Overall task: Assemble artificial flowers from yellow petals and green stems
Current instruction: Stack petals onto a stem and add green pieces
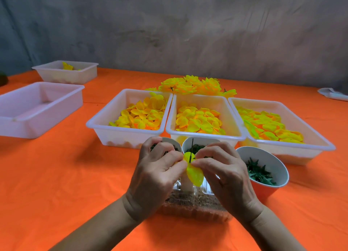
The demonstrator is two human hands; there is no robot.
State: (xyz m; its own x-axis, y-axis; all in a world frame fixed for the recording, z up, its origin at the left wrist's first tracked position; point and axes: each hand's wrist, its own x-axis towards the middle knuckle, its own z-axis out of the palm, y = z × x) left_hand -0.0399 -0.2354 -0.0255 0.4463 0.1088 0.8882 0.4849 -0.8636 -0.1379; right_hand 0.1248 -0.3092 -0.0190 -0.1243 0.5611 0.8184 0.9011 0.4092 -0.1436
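Left hand (pixel 157 172) and right hand (pixel 225 170) are pinching, fingertips nearly meeting, a glossy yellow plastic petal piece (pixel 194 172) threaded on a thin dark green stem (pixel 191 150) standing upright between them, equally near both.

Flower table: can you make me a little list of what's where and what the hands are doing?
left hand: pinches the yellow petal
right hand: pinches the same petal at the green stem
stem: thin, upright, poking up through the petal
petal trays: three white trays in a row, full of loose yellow petals
finished flowers: yellow heap behind the trays
cups: cup of green leaf pieces at right; two more behind the hands
other trays: two white ones at left
table: orange cloth
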